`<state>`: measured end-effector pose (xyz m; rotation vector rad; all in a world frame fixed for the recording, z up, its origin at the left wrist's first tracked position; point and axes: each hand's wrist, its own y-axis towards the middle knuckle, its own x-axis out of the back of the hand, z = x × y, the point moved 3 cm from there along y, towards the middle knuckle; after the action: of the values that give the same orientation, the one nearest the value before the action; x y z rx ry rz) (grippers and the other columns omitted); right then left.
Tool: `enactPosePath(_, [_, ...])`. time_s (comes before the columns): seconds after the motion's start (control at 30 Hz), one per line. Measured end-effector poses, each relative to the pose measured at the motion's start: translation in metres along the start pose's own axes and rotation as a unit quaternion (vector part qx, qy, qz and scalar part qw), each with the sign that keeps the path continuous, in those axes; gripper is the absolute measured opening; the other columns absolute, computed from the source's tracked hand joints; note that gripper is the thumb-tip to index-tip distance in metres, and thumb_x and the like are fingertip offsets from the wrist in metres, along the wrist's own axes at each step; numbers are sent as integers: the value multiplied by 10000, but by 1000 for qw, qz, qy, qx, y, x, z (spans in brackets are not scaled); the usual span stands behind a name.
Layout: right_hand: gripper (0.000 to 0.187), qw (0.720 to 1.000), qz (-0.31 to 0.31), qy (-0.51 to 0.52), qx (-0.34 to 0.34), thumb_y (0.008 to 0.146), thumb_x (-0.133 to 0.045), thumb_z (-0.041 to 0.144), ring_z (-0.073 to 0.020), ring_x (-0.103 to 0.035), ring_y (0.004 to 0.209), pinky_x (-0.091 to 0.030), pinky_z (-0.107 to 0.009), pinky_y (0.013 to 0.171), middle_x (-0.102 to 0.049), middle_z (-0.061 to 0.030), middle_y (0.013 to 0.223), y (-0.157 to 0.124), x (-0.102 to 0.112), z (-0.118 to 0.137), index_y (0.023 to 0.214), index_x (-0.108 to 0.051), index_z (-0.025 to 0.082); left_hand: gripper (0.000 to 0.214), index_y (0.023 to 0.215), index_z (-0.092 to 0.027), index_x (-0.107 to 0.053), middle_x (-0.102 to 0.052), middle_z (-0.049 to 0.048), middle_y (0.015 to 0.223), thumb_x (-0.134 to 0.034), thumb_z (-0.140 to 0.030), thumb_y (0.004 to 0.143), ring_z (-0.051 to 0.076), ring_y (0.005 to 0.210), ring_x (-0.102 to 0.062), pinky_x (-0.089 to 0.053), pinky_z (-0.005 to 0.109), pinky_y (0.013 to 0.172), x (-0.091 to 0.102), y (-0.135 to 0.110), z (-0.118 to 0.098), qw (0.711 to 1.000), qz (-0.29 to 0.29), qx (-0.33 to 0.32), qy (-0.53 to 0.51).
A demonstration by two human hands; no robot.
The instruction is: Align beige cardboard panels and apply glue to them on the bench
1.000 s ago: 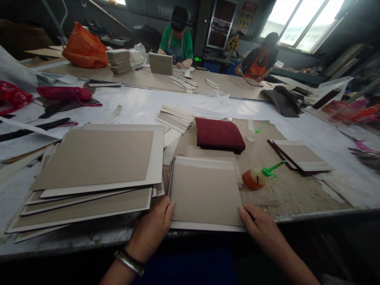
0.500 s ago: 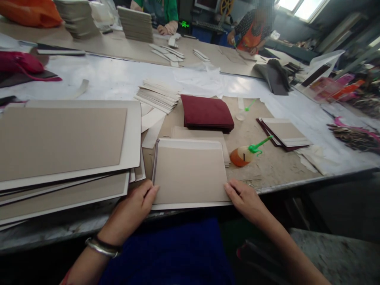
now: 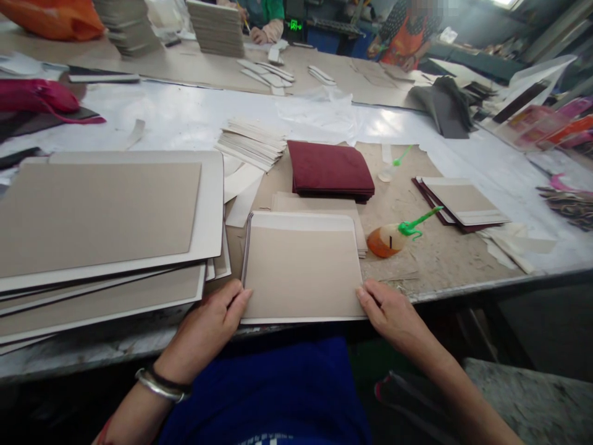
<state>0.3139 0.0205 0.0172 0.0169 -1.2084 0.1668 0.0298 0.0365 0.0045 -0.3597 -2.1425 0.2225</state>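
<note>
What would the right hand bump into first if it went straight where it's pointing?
Probably the beige board. The right hand points forward and left and seems to be holding the board's right edge.

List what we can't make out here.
All in head view:
Left hand: curled fingertips, hidden by hand or panel stack.
Beige sheets: near part, hidden by panel stack.
Large panel pile: left end, cut by left edge.
Blue garment: lettering, too small, cut by bottom edge.
</note>
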Motion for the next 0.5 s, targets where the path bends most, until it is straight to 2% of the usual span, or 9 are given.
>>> enactPosePath(0.27, [276, 997, 24, -64, -35, 892, -301, 340, -154, -487, 581, -318, -265, 555, -501, -1, 641, -1, -4, -2, 653, -375, 222, 260, 672, -224, -342, -440, -27, 637, -260, -392, 854, 147, 612, -451, -296, 262, 604, 0, 2, -1, 1000, 14, 1, 15])
enactPosePath(0.5, [287, 1000, 8, -10, -21, 883, -300, 350, -158, -498, 594, -358, -265, 557, -521, -13, 650, -1, -10, -6, 645, -397, 222, 238, 687, -226, -345, -448, -24, 649, -267, -367, 863, 148, 619, -464, -313, 255, 617, 0, 1, -2, 999, 17, 19, 26])
